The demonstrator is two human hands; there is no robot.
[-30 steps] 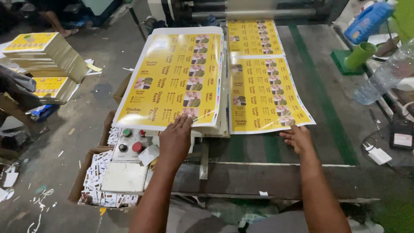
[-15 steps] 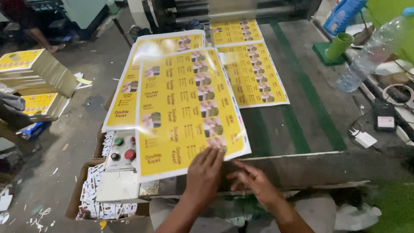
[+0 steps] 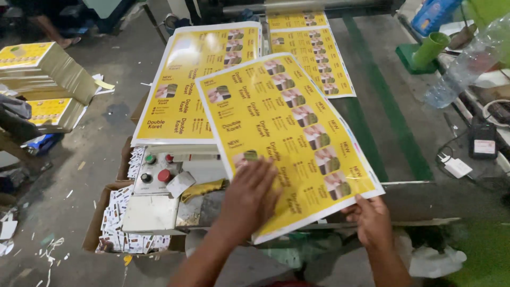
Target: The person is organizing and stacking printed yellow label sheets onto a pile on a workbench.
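At the lower centre of the frame I have my left hand (image 3: 248, 199) spread flat on the yellow printed sheet (image 3: 287, 135), while my right hand (image 3: 372, 220) pinches its lower right corner from beneath. I judge the sheet needs level, two-handed support so it does not crease. Its upper left edge overlaps the stack of sheets (image 3: 199, 79); the control box (image 3: 156, 172) sits just beside at lower left. Open conveyor table (image 3: 404, 122) lies to the right, short of the plastic bottle (image 3: 462, 66).
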